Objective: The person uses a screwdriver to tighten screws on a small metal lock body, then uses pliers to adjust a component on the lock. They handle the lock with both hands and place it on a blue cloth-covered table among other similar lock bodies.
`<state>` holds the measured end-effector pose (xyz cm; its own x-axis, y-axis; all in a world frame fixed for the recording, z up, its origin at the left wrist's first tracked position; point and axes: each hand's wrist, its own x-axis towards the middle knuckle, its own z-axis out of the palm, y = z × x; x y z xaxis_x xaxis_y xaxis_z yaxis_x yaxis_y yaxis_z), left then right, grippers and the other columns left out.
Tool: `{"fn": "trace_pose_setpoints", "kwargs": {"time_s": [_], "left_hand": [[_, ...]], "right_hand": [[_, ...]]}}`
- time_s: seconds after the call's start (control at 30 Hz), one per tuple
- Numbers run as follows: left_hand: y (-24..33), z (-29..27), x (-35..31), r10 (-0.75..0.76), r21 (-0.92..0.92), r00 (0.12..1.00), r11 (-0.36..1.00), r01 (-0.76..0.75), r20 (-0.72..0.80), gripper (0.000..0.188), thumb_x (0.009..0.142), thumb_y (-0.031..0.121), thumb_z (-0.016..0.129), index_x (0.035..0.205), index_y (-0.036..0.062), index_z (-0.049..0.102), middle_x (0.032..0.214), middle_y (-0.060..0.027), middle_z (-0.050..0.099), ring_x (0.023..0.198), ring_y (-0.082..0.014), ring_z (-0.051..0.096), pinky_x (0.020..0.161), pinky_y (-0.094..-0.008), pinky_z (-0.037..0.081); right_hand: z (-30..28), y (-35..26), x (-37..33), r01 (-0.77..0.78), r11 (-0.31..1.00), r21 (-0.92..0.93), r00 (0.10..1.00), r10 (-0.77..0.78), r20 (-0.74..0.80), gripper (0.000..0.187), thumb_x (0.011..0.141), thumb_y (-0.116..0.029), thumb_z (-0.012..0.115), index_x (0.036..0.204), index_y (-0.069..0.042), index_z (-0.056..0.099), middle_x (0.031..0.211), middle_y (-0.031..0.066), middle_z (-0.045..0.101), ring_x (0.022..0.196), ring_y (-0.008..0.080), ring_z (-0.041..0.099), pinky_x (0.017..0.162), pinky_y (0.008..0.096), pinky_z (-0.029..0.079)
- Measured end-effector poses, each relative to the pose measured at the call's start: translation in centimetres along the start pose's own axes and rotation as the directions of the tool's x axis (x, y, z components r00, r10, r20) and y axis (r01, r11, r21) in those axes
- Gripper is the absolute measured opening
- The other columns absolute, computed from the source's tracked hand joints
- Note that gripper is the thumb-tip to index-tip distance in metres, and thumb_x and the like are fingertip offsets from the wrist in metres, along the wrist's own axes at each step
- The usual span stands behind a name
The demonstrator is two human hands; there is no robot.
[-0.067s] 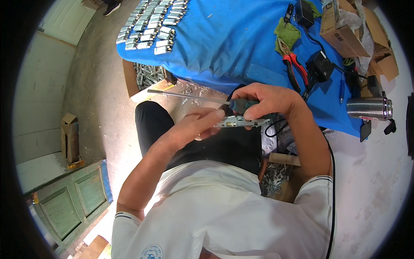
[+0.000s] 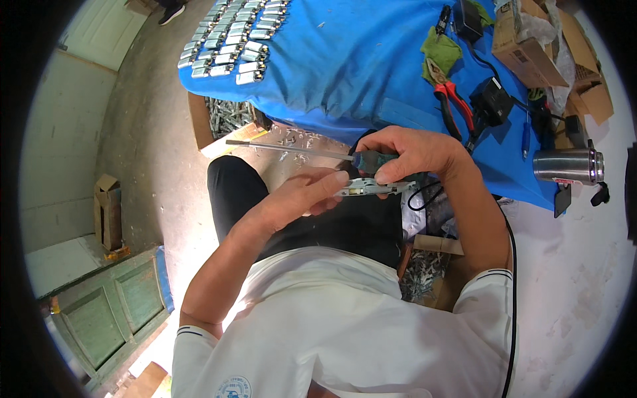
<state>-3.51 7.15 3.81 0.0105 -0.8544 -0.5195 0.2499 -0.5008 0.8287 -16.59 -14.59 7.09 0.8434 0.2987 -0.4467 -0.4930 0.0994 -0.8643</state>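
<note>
Above my lap my left hand (image 2: 302, 194) pinches one end of a narrow, silvery metal part (image 2: 363, 188). The fingers of my right hand (image 2: 418, 156) grip its other end, thumb on top. That same right hand also holds a screwdriver (image 2: 295, 148) by its dark handle. Its long shaft points left, passing above my left hand and apart from the metal part. A small pale yellowish piece shows in the middle of the metal part. Some of the fingers of both hands are hidden beneath it.
Rows of silvery metal pieces (image 2: 232, 40) lie on the blue-covered table (image 2: 332, 73). Red-and-black pliers (image 2: 454, 109), a black adapter (image 2: 491, 101) and a steel flask (image 2: 565, 166) sit at its right. Boxes of metal parts (image 2: 229, 118) stand below. A black cable (image 2: 512, 298) hangs beside my right arm.
My left hand has shifted very slightly to the right along the metal part. The screwdriver and my right hand stay nearly where they were.
</note>
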Motion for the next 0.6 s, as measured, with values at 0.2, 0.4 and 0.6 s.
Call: {"fn": "trace_pose_setpoints", "kwargs": {"time_s": [0.2,0.4,0.6], "left_hand": [[0.7,1.1,1.1,0.071,0.057,0.982,0.995,-0.082,0.177,0.05,0.099,0.049,0.046,0.08,0.0044,0.059,0.068,-0.0008,0.053,0.059,-0.0084,0.046,0.053,-0.0224,0.036],[0.5,1.3,1.8,0.098,0.018,0.989,0.995,-0.101,0.111,0.05,0.099,0.051,0.044,0.082,0.0054,0.056,0.068,-0.0004,0.05,0.058,-0.0077,0.044,0.051,-0.0222,0.034],[0.5,-0.3,2.8,0.061,-0.255,0.974,0.96,-0.117,-0.219,0.048,0.099,0.054,0.042,0.09,0.0076,0.051,0.068,0.0022,0.041,0.05,-0.0066,0.029,0.045,-0.0208,0.023]], "right_hand": [[-1.8,-0.1,0.1,0.015,0.989,-0.146,1.0,-0.017,-0.011,0.042,0.076,-0.024,0.073,0.107,0.001,0.061,0.087,0.0058,0.066,0.071,0.0114,0.061,0.067,0.0245,0.049],[-2.2,-1.9,-1.2,0.108,0.976,-0.187,0.858,-0.187,-0.479,0.036,0.09,-0.026,0.061,0.115,0.0,0.06,0.079,0.0038,0.062,0.065,0.0076,0.056,0.056,0.0217,0.044],[0.1,0.2,-6.0,0.283,0.956,0.073,0.611,-0.121,-0.782,0.043,0.091,-0.029,0.058,0.123,-0.001,0.055,0.072,0.0045,0.057,0.057,0.0091,0.053,0.05,0.0218,0.04]]}}
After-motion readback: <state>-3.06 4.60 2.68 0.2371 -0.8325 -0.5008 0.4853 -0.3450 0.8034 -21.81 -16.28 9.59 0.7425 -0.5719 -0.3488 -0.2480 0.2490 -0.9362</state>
